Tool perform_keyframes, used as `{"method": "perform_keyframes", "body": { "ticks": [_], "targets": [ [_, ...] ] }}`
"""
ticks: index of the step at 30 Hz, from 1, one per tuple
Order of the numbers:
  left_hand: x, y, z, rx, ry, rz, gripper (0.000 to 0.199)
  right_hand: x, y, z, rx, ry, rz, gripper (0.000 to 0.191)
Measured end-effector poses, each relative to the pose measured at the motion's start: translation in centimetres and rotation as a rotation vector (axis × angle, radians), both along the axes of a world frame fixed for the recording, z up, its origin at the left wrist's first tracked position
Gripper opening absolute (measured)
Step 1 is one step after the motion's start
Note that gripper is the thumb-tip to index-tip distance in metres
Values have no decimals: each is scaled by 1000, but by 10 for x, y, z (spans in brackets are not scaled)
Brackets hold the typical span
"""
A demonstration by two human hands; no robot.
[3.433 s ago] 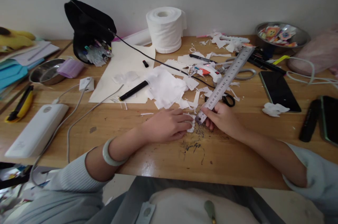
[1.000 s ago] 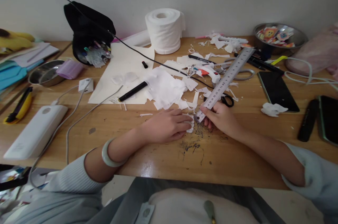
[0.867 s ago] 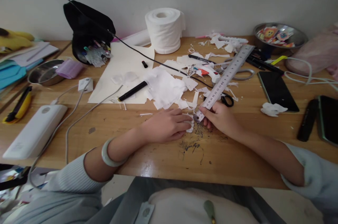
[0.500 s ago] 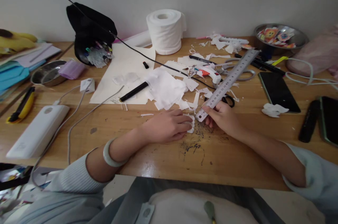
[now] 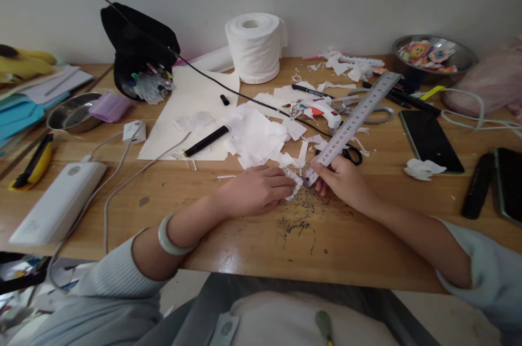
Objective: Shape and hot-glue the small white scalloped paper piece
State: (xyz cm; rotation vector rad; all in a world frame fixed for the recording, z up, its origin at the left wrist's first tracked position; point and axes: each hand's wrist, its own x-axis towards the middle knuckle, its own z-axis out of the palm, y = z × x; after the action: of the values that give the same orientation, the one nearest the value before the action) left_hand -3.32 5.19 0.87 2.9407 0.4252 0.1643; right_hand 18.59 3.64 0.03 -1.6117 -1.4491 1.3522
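Note:
My right hand [image 5: 346, 180] grips a metal ruler [image 5: 354, 127] near its lower end, thumb on top. The ruler slants up and away to the right, over the scissors and the glue gun. My left hand [image 5: 263, 189] is closed on a small white piece with a scalloped edge [image 5: 296, 185], perhaps paper; its left part is hidden under the fingers. The ruler's lower end lies just right of this piece, and I cannot tell whether they touch. Dark marks [image 5: 299, 225] stain the wood just below both hands.
Torn white paper [image 5: 259, 136], a glue gun [image 5: 326, 112] and black-handled scissors [image 5: 354, 155] lie beyond my hands. A tissue roll [image 5: 253, 49] stands at the back. Right are a phone [image 5: 431, 142] and a steel bowl [image 5: 434, 57]; left, a white power bank [image 5: 61, 202] with cables.
The scalloped white piece has turned and shifted slightly under my left fingers. My left hand has moved a little up and left. The ruler has tilted a bit in my right hand.

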Motion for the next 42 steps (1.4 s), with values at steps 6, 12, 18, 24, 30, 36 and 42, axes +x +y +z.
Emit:
{"method": "perform_keyframes", "body": {
  "ticks": [6, 12, 18, 24, 30, 36, 42],
  "targets": [
    [1, -1, -3, 5, -5, 13, 27, 0, 0, 1, -23, 5, 3, 22],
    [5, -7, -4, 41, 23, 100, 42, 2, 0, -1, -18, -1, 16, 24],
    [6, -11, -3, 61, 70, 138, 40, 1, -1, 0, -27, 16, -2, 18],
    [8, -11, -2, 64, 85, 145, 41, 2, -1, 0, -27, 14, 2, 20],
    [8, -10, -1, 62, 80, 150, 40, 0, -1, 0, -17, 3, -12, 19],
    [9, -11, -2, 64, 75, 163, 39, 0, -1, 1, -10, -11, 7, 19],
    [10, -13, 0, 56, 87, 180, 39, 3, -1, -2, -9, 4, 30, 16]
  ]
}}
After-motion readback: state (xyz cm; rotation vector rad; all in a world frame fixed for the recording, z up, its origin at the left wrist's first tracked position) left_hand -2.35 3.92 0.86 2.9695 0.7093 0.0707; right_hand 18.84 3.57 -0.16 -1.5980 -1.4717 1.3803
